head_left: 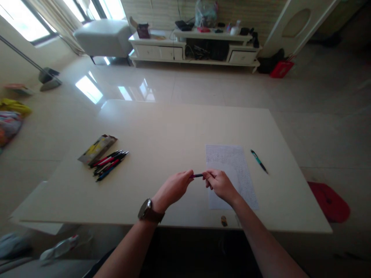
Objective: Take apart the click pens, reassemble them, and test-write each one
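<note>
Between my two hands a dark pen (198, 175) with a pinkish part is held level above the white table. My left hand (175, 188), with a watch (145, 208) on its wrist, pinches one end. The other end is gripped by the fingertips of my right hand (219, 183). Under my right hand lies a sheet of paper (226, 157) covered in fine lines or writing. To the right of the sheet rests a teal and black pen (259, 161). Several pens (110, 165) lie in a pile at the left, beside a patterned box (97, 149).
The white table (162, 131) spans the space before me. A small brown and yellow item (224, 221) sits at its near edge. A red stool (329, 201) stands right of the table. Across the floor are a white cabinet (162, 50) and a grey ottoman (102, 38).
</note>
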`<state>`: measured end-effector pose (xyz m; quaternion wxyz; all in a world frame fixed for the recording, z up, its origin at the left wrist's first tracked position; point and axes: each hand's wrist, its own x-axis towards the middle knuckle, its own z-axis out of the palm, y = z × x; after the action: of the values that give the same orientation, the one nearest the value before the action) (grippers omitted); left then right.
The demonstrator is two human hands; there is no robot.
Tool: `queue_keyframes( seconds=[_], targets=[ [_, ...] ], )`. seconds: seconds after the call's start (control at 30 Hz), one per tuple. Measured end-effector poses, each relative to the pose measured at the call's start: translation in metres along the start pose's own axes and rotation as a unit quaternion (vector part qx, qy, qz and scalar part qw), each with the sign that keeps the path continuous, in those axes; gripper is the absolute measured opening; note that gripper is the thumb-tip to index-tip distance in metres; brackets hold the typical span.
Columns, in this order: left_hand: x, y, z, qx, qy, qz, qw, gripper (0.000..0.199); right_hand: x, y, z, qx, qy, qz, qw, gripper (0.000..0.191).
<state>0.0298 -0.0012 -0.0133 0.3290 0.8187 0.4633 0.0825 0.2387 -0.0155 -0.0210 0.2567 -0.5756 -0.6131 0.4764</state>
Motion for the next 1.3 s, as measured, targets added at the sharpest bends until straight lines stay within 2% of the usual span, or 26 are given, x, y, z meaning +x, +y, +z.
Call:
queue_keyframes(
  seconds=[0.1,0.2,0.23,0.27,0.37,0.47,0.57,0.63,0.67,0.73,0.83,0.9,0.97,1.03,1.17,1.27,1.3],
  targets=[
    [-0.001,-0.005,0.006,0.042,-0.003,0.016,0.999,0.026,-0.002,-0.004,-0.004,-0.03,-0.005,-0.047,0.998,0.022],
    [-0.003,-0.005,0.007,0.067,-0.015,0.011,0.998,0.028,-0.002,-0.003,-0.003,-0.05,0.023,-0.097,0.994,0.01],
    [-0.004,-0.004,0.006,0.071,-0.018,0.011,0.997,0.029,-0.001,-0.001,-0.002,-0.049,0.029,-0.107,0.993,0.007],
    [-0.005,-0.003,0.004,0.072,-0.016,0.014,0.997,0.03,-0.001,0.003,-0.002,-0.052,0.032,-0.111,0.992,0.014],
    [-0.005,0.0,-0.003,0.063,-0.005,0.024,0.998,0.033,-0.002,0.019,-0.003,-0.133,0.035,-0.08,0.987,0.043],
    [-0.004,-0.003,-0.006,0.063,0.008,0.023,0.998,0.03,-0.004,0.036,-0.008,-0.273,0.02,-0.029,0.961,0.037],
    [-0.002,-0.008,-0.003,0.072,0.011,0.011,0.997,0.024,-0.003,0.039,-0.013,-0.331,0.036,0.008,0.943,0.027],
    [-0.001,-0.011,-0.001,0.068,0.008,0.006,0.998,0.02,-0.001,0.033,-0.013,-0.299,0.069,-0.001,0.952,0.02],
    [-0.001,-0.011,0.0,0.063,0.008,0.005,0.998,0.02,0.001,0.028,-0.011,-0.259,0.076,-0.01,0.963,0.022],
    [-0.001,-0.012,0.002,0.048,0.007,0.008,0.999,0.019,0.003,0.018,-0.004,-0.153,0.054,-0.017,0.987,0.035],
    [0.0,-0.013,0.002,0.02,0.002,0.017,1.0,0.019,0.004,0.009,0.007,-0.062,0.002,0.003,0.998,0.043],
    [0.0,-0.014,0.002,0.005,0.003,0.022,1.0,0.019,0.004,0.008,0.011,-0.039,0.01,0.003,0.999,0.033],
    [0.0,-0.015,0.001,-0.004,0.012,0.024,1.0,0.02,0.004,0.008,0.012,-0.003,0.037,-0.007,0.999,0.014],
    [0.0,-0.016,0.001,-0.01,0.018,0.029,0.999,0.019,0.005,0.007,0.011,0.036,0.048,-0.003,0.998,0.017],
    [0.0,-0.019,0.002,-0.016,0.022,0.039,0.999,0.02,0.007,0.0,0.008,0.015,0.008,0.03,0.999,0.019],
    [0.0,-0.02,0.001,-0.024,0.029,0.043,0.998,0.021,0.009,-0.006,0.007,-0.031,0.032,-0.013,0.999,0.01],
    [0.0,-0.02,0.001,-0.026,0.032,0.044,0.998,0.021,0.01,-0.007,0.008,-0.026,0.038,-0.023,0.999,0.015]
  ],
)
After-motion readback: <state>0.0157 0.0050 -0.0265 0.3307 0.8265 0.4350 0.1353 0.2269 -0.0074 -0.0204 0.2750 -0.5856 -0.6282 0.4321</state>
